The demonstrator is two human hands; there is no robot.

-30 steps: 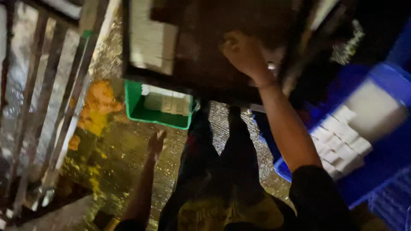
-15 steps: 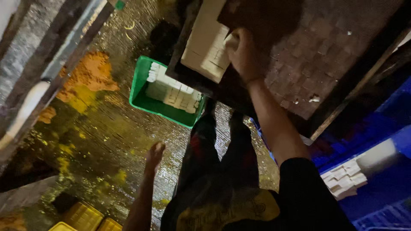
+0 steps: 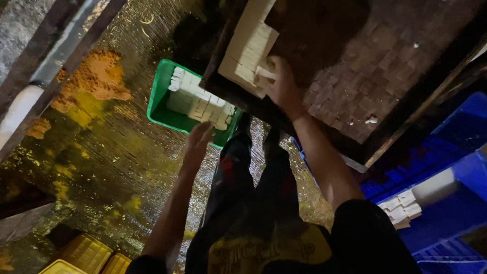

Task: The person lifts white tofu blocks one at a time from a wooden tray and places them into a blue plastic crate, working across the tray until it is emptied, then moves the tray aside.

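— What kind of place is this?
— A small food workshop, I think. The wet floor (image 3: 96, 147) shines, pale cut blocks (image 3: 248, 50) lie on a big dark tray (image 3: 355, 76), and plastic crates, a green crate (image 3: 162, 96) and a blue crate (image 3: 456, 167), hold more.

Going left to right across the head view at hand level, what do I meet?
Wet floor → green crate of pale blocks → left hand → right hand on the slab of pale blocks → dark tray → blue crate.
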